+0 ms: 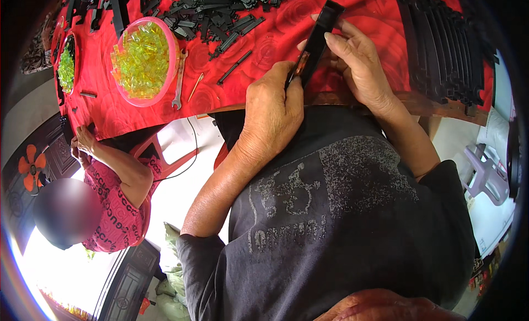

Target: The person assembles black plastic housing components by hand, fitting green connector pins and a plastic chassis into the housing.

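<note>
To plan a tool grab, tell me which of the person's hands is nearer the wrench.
Left. The left hand grips the lower end of the black part, to the right of the wrench; the right hand, at the part's upper end, is farther right.

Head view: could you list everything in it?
Held part: one, black, top centre
Pink bowl: one, pink, upper left
Clear pieces: many, yellow-green, in the pink bowl
Green pieces: many, green, far upper left
Wrench: one, silver, beside the bowl
Stick: one, tan, right of wrench
Rod: one, black, right of stick
Small parts: many, black, heaped at top
Long strips: several, black, upper right
Tablecloth: one, red, beneath
Co-worker: one, pink-clad, left
Fan: one, orange, far left
Left hand: one, bare, held part's lower end
Right hand: one, bare, its upper end
</note>
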`<control>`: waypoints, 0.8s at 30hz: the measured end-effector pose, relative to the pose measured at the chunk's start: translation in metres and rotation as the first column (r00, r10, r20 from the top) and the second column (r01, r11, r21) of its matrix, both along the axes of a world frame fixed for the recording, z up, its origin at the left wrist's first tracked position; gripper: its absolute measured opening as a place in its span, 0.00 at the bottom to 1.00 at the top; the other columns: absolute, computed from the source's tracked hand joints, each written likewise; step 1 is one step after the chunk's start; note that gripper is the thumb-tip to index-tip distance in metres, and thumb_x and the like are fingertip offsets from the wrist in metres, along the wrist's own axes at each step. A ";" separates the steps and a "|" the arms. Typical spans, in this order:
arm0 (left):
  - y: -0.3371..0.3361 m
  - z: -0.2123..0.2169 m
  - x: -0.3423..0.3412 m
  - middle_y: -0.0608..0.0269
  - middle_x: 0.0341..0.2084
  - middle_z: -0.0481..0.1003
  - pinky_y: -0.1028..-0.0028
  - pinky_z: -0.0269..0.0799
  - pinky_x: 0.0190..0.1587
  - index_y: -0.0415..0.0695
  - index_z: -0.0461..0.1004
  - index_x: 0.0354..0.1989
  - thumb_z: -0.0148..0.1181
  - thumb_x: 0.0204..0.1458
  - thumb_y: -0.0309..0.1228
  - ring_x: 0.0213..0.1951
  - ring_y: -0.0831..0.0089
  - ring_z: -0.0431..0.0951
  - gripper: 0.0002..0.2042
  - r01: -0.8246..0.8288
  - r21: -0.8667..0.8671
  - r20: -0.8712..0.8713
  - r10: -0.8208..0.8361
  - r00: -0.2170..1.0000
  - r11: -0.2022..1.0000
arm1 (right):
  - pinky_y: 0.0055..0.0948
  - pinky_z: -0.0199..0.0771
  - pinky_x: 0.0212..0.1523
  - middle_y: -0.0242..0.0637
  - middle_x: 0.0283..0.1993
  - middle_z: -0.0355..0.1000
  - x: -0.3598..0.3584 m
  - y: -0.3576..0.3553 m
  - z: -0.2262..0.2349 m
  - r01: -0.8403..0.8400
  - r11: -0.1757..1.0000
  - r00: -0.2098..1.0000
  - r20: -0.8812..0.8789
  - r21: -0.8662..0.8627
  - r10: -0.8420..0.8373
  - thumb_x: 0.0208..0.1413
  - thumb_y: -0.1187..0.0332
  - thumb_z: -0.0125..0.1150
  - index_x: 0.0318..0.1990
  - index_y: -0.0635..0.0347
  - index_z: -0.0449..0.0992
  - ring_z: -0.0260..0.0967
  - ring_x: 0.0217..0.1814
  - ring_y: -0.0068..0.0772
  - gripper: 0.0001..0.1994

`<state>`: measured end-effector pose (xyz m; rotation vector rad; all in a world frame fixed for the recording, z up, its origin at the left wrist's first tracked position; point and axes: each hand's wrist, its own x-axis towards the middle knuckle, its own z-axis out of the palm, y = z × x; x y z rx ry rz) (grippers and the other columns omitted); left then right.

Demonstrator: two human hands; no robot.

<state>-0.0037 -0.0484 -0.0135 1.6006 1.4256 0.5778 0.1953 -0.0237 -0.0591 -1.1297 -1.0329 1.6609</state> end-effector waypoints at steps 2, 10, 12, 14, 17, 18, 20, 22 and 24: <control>-0.002 0.002 0.003 0.37 0.29 0.77 0.54 0.76 0.38 0.33 0.76 0.44 0.55 0.57 0.22 0.36 0.40 0.81 0.09 -0.020 -0.038 0.001 0.020 1.000 0.999 | 0.30 0.81 0.50 0.45 0.49 0.79 -0.004 0.001 0.001 0.006 0.999 0.999 0.040 0.032 -0.007 0.71 0.57 0.54 0.65 0.62 0.68 0.79 0.49 0.30 0.23; -0.010 -0.004 -0.001 0.40 0.26 0.77 0.55 0.75 0.36 0.34 0.68 0.57 0.58 0.56 0.20 0.33 0.41 0.81 0.19 0.005 0.129 0.046 -0.011 0.999 0.992 | 0.29 0.81 0.48 0.42 0.40 0.81 -0.011 0.017 -0.002 0.152 0.977 0.983 0.076 0.150 -0.164 0.70 0.58 0.56 0.58 0.63 0.71 0.80 0.43 0.30 0.19; -0.010 0.000 -0.001 0.39 0.29 0.77 0.56 0.76 0.37 0.34 0.68 0.58 0.58 0.56 0.20 0.35 0.43 0.82 0.20 0.001 0.050 0.037 -0.003 0.999 0.999 | 0.29 0.81 0.47 0.42 0.40 0.80 -0.012 0.021 -0.001 0.120 0.982 0.991 0.045 0.146 -0.128 0.70 0.59 0.57 0.57 0.64 0.71 0.80 0.42 0.30 0.18; -0.011 0.000 0.000 0.39 0.32 0.78 0.57 0.77 0.38 0.35 0.67 0.59 0.59 0.56 0.20 0.37 0.44 0.82 0.21 -0.001 -0.028 0.032 0.002 0.999 1.000 | 0.28 0.80 0.47 0.42 0.39 0.80 -0.011 0.025 -0.001 0.090 0.985 0.995 0.017 0.145 -0.094 0.70 0.59 0.57 0.57 0.64 0.71 0.80 0.41 0.29 0.18; -0.014 -0.010 0.000 0.39 0.43 0.76 0.58 0.79 0.40 0.36 0.66 0.62 0.60 0.57 0.21 0.41 0.47 0.82 0.23 0.019 0.210 0.037 -0.027 0.999 0.978 | 0.27 0.80 0.45 0.41 0.38 0.80 -0.011 0.033 -0.005 0.071 0.980 0.994 0.066 0.188 -0.085 0.69 0.60 0.59 0.56 0.64 0.72 0.79 0.39 0.28 0.17; -0.014 -0.011 -0.002 0.40 0.46 0.75 0.58 0.79 0.40 0.37 0.64 0.63 0.60 0.57 0.21 0.42 0.46 0.81 0.24 0.058 0.281 0.012 -0.064 0.998 0.958 | 0.25 0.79 0.45 0.40 0.38 0.80 -0.012 0.034 -0.009 0.105 0.979 0.991 0.066 0.172 -0.118 0.68 0.61 0.60 0.56 0.64 0.72 0.79 0.39 0.26 0.17; -0.013 -0.010 -0.002 0.41 0.50 0.73 0.58 0.80 0.41 0.37 0.63 0.65 0.60 0.57 0.22 0.44 0.45 0.81 0.26 0.099 0.351 -0.014 -0.100 0.995 0.931 | 0.24 0.78 0.44 0.39 0.39 0.80 -0.011 0.035 -0.017 0.140 0.978 0.986 0.068 0.157 -0.152 0.67 0.62 0.61 0.56 0.64 0.72 0.78 0.39 0.24 0.17; -0.015 -0.005 -0.002 0.41 0.49 0.72 0.58 0.80 0.41 0.36 0.65 0.64 0.62 0.57 0.23 0.42 0.44 0.80 0.26 0.133 0.338 -0.043 -0.126 0.991 0.932 | 0.21 0.77 0.43 0.35 0.40 0.79 -0.011 0.034 -0.023 0.129 0.963 0.966 0.189 0.238 -0.176 0.66 0.63 0.63 0.55 0.65 0.72 0.77 0.41 0.21 0.17; -0.017 -0.011 -0.003 0.40 0.48 0.72 0.58 0.80 0.42 0.34 0.66 0.63 0.63 0.56 0.23 0.42 0.45 0.80 0.25 0.178 0.361 -0.084 -0.158 0.984 0.915 | 0.20 0.76 0.43 0.35 0.41 0.78 -0.011 0.032 -0.026 0.122 0.963 0.966 0.196 0.242 -0.171 0.66 0.64 0.63 0.56 0.65 0.71 0.77 0.42 0.20 0.17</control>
